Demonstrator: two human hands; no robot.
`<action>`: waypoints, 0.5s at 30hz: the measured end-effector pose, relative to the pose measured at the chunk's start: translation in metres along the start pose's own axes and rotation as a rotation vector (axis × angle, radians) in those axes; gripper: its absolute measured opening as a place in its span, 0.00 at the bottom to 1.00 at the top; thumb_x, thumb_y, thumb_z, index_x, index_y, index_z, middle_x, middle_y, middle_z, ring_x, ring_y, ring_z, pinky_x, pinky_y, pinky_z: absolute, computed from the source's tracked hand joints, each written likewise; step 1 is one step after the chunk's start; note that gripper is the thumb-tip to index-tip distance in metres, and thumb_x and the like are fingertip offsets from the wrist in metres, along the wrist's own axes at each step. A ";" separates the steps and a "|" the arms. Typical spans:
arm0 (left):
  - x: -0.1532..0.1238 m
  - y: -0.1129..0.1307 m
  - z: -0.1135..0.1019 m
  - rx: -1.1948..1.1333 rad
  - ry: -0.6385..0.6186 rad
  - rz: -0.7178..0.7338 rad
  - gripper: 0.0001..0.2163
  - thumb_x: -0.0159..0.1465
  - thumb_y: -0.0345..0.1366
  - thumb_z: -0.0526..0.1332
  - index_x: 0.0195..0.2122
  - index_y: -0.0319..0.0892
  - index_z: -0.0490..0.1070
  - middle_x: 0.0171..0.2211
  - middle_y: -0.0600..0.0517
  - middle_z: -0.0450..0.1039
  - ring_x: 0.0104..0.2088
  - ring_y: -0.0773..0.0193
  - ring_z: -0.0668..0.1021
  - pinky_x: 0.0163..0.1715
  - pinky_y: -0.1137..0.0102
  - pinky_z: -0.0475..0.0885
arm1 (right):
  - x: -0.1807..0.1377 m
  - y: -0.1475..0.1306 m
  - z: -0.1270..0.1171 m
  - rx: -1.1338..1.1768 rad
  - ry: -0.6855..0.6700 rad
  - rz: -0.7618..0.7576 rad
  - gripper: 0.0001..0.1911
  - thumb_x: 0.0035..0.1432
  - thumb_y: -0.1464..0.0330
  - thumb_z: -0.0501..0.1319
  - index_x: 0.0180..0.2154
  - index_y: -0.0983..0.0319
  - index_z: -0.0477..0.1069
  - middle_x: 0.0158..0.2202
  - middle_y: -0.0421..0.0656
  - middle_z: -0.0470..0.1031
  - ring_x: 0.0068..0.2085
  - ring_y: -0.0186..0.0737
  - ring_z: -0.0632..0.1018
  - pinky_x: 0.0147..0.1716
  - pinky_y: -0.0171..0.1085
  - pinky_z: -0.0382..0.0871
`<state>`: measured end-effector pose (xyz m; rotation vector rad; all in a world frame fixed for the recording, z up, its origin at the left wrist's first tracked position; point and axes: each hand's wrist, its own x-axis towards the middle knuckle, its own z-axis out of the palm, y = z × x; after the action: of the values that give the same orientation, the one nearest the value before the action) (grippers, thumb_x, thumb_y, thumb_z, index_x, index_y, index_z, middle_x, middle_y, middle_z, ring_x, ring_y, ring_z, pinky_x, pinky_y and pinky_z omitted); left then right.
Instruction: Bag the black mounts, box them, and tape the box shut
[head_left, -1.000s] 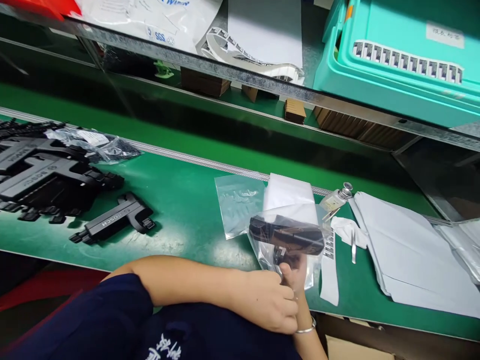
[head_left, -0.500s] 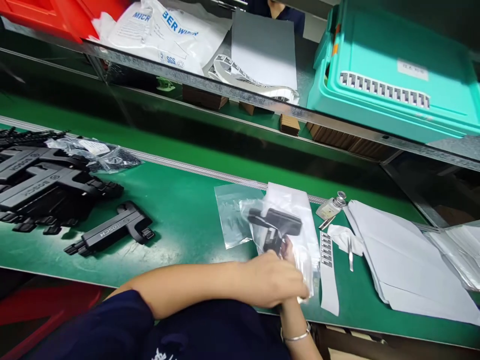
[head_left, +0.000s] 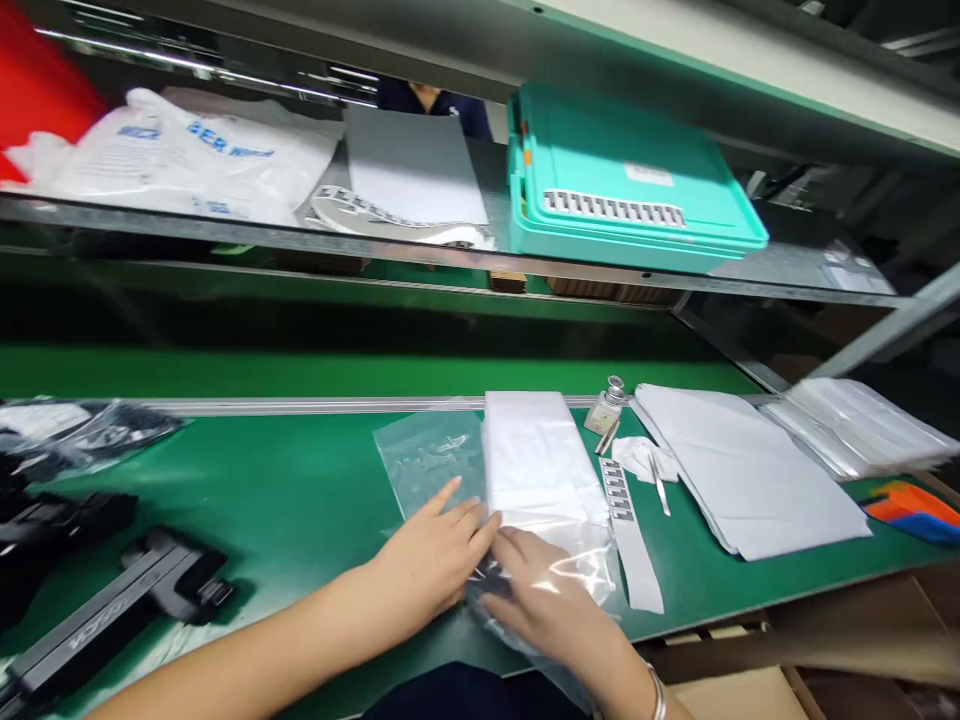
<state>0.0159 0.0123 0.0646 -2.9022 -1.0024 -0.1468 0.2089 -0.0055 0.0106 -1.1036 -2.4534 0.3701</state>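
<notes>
A clear plastic bag (head_left: pixel 592 560) with a dark part inside lies in front of me, mostly hidden under my hands. Across its left side lies my left hand (head_left: pixel 431 555), fingers stretched and spread. My right hand (head_left: pixel 540 590) has its thumb and fingers around the dark part through the film. Their fingertips meet near the middle. Just beyond are a stack of white bags (head_left: pixel 529 440) and a flat clear bag (head_left: pixel 431 455). To the left lies a black-and-grey BOSCH tool part (head_left: pixel 112 610).
A label strip (head_left: pixel 637 570), tweezers (head_left: pixel 660 485), a small bottle (head_left: pixel 604 410) and white sheets (head_left: pixel 750 480) lie to the right. Above runs a metal shelf with a teal case (head_left: pixel 615 180) and a white printed bag (head_left: pixel 180 160). Another person's torso shows behind it.
My view has swung right and up. The left hand has uncrossed from over the right wrist and now rests beside the right hand. The bagged part has come down from upright to lying flat.
</notes>
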 end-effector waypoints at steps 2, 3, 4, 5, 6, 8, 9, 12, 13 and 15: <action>0.000 -0.005 0.000 -0.075 -0.120 -0.043 0.27 0.57 0.34 0.63 0.58 0.36 0.64 0.46 0.39 0.78 0.47 0.50 0.80 0.54 0.53 0.69 | 0.000 -0.007 -0.008 0.052 0.029 -0.095 0.26 0.62 0.60 0.60 0.58 0.64 0.65 0.50 0.55 0.75 0.49 0.52 0.78 0.45 0.47 0.76; -0.001 -0.008 0.002 -0.149 -0.142 -0.079 0.27 0.57 0.34 0.63 0.58 0.38 0.64 0.44 0.42 0.79 0.44 0.51 0.81 0.50 0.56 0.73 | -0.002 -0.005 -0.014 0.122 0.113 -0.114 0.24 0.63 0.59 0.59 0.57 0.62 0.66 0.50 0.53 0.76 0.50 0.50 0.77 0.47 0.46 0.76; -0.003 -0.012 0.004 -0.240 -0.137 -0.145 0.26 0.57 0.34 0.62 0.58 0.40 0.63 0.43 0.44 0.80 0.42 0.52 0.82 0.46 0.59 0.75 | -0.007 0.000 -0.020 0.205 0.251 -0.086 0.22 0.64 0.60 0.58 0.57 0.60 0.66 0.50 0.51 0.76 0.51 0.48 0.77 0.49 0.44 0.74; -0.005 -0.016 0.006 -0.334 -0.109 -0.235 0.26 0.58 0.35 0.61 0.59 0.43 0.62 0.43 0.46 0.80 0.41 0.53 0.82 0.42 0.62 0.76 | -0.012 0.009 -0.026 0.298 0.425 -0.017 0.21 0.65 0.60 0.57 0.58 0.57 0.66 0.52 0.49 0.75 0.53 0.46 0.76 0.52 0.44 0.72; -0.006 -0.020 0.010 -0.422 -0.062 -0.336 0.27 0.59 0.36 0.60 0.61 0.44 0.60 0.43 0.47 0.80 0.41 0.54 0.82 0.39 0.64 0.77 | -0.019 0.019 -0.031 0.396 0.592 0.078 0.22 0.65 0.60 0.56 0.59 0.55 0.65 0.54 0.48 0.74 0.56 0.46 0.74 0.56 0.46 0.69; -0.007 -0.026 0.017 -0.568 0.063 -0.502 0.30 0.60 0.41 0.60 0.63 0.41 0.57 0.45 0.45 0.79 0.42 0.54 0.82 0.39 0.64 0.77 | -0.031 0.037 -0.035 0.581 0.747 0.256 0.29 0.64 0.53 0.56 0.63 0.54 0.60 0.60 0.50 0.68 0.61 0.50 0.69 0.60 0.52 0.63; -0.005 -0.027 0.021 -0.625 0.117 -0.540 0.31 0.60 0.43 0.60 0.64 0.39 0.56 0.47 0.44 0.78 0.44 0.53 0.82 0.42 0.63 0.77 | -0.034 0.042 -0.035 0.661 0.692 0.303 0.37 0.60 0.49 0.59 0.65 0.55 0.56 0.63 0.52 0.64 0.63 0.53 0.66 0.61 0.54 0.61; 0.005 -0.017 0.035 -0.705 0.120 -0.493 0.30 0.61 0.48 0.59 0.61 0.38 0.60 0.52 0.42 0.76 0.49 0.52 0.80 0.47 0.63 0.76 | -0.029 0.034 -0.026 0.793 0.371 0.307 0.60 0.41 0.48 0.72 0.68 0.58 0.47 0.67 0.56 0.57 0.64 0.56 0.64 0.61 0.53 0.60; 0.008 -0.009 0.038 -0.686 0.083 -0.445 0.29 0.61 0.49 0.60 0.60 0.40 0.61 0.52 0.43 0.76 0.49 0.52 0.80 0.47 0.63 0.76 | -0.022 0.026 -0.023 0.812 0.346 0.334 0.61 0.39 0.52 0.74 0.68 0.59 0.48 0.65 0.56 0.60 0.62 0.54 0.67 0.60 0.51 0.62; 0.010 0.008 0.044 -0.582 0.027 -0.349 0.30 0.60 0.49 0.60 0.62 0.44 0.60 0.48 0.47 0.79 0.45 0.52 0.82 0.42 0.65 0.78 | -0.007 0.017 -0.020 0.888 0.437 0.447 0.45 0.48 0.60 0.71 0.64 0.61 0.57 0.52 0.50 0.73 0.49 0.45 0.76 0.52 0.43 0.68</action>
<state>0.0313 0.0162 0.0213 -3.1527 -1.7009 -0.5841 0.2335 0.0021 0.0189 -1.1254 -1.3794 1.0849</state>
